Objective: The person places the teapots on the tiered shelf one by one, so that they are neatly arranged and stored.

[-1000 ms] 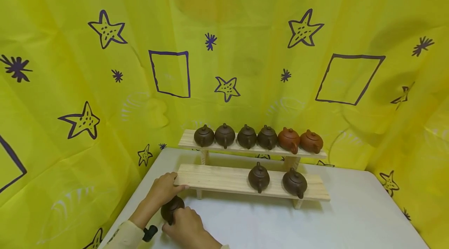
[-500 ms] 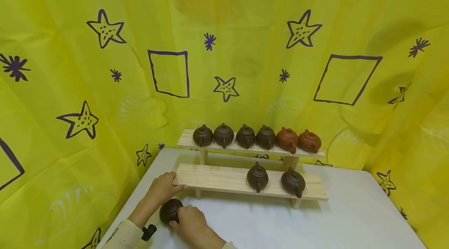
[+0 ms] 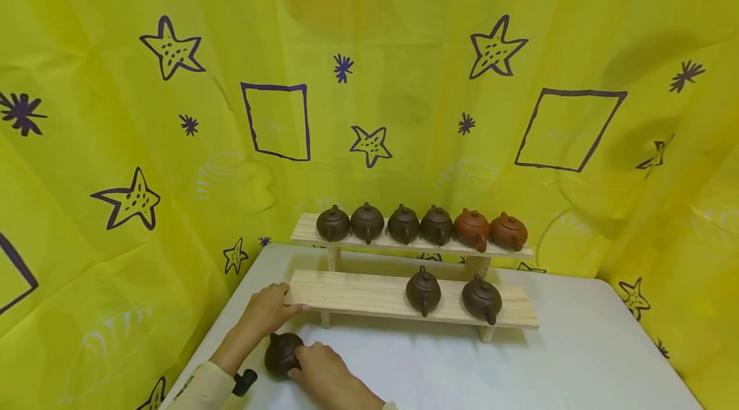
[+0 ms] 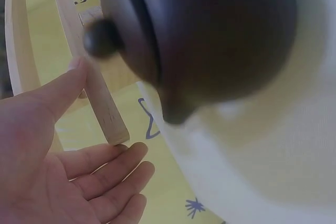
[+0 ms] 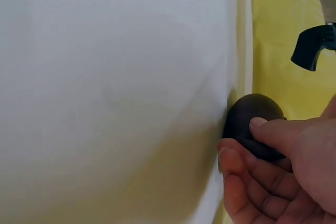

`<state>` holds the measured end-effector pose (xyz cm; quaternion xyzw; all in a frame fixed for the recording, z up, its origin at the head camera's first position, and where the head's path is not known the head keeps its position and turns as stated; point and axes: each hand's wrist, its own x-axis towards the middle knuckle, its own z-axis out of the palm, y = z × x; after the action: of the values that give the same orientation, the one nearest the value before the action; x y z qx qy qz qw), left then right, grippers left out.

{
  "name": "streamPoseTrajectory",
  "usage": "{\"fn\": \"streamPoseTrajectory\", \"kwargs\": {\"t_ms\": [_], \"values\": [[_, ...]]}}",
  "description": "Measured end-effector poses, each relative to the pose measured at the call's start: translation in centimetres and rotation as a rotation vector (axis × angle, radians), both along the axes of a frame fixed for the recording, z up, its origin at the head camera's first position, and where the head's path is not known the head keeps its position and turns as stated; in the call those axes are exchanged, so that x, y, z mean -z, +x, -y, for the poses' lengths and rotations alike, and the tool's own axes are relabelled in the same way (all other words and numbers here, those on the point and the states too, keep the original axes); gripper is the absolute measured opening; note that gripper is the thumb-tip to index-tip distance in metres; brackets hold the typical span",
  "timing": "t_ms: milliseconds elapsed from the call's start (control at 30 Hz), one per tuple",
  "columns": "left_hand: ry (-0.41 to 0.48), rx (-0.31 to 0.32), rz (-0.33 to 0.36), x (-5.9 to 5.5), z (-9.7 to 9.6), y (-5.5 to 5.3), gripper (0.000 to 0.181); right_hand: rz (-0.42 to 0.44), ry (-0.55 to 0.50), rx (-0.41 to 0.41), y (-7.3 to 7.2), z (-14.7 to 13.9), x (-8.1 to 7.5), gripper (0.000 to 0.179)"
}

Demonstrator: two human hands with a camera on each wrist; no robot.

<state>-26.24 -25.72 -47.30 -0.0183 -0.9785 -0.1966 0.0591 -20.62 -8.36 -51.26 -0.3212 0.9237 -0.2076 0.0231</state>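
My right hand [image 3: 324,371] grips a dark brown teapot [image 3: 280,357] at its right side, near the table's front left. In the right wrist view the thumb [image 5: 273,132] presses on the dark body and the other fingers curl below. The left wrist view shows the teapot [image 4: 226,30] close up, with its round lid knob and a short spout; whether it touches the table is unclear. My left hand [image 3: 267,312] touches the left end of the lower wooden shelf [image 3: 352,291], thumb along the front edge, the other fingers [image 4: 113,203] loosely extended at the end.
Two dark teapots, one in the middle [image 3: 423,292] and one farther right [image 3: 482,301], stand on the lower shelf. Several dark teapots and two reddish ones [image 3: 508,232] line the upper shelf [image 3: 304,230]. A yellow patterned curtain [image 3: 369,76] surrounds the white table [image 3: 577,358].
The teapot has turned, its near-side projection now out of sight and another pointing up-left. My right hand has shifted slightly right around it. The left hand stays at the shelf end.
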Motion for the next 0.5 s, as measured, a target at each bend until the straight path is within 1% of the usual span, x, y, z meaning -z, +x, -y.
{"fn": "streamPoseTrajectory", "kwargs": {"t_ms": [167,333,400,500], "values": [[-0.006,0.012,-0.018,0.0,-0.1,0.1,0.061,0.065,-0.045,-0.04,0.1,-2.4,0.2,0.017],[-0.021,0.02,-0.041,0.0,-0.1,0.1,0.061,0.116,-0.054,-0.047,0.3,-4.8,-0.3,0.014],[-0.023,0.02,-0.04,0.1,-0.1,0.1,0.057,0.124,-0.062,-0.038,0.2,-5.8,-0.7,0.016],[-0.025,0.023,-0.046,0.0,-0.1,0.2,0.053,0.101,-0.08,-0.028,0.0,-7.1,-1.6,0.021]]}}
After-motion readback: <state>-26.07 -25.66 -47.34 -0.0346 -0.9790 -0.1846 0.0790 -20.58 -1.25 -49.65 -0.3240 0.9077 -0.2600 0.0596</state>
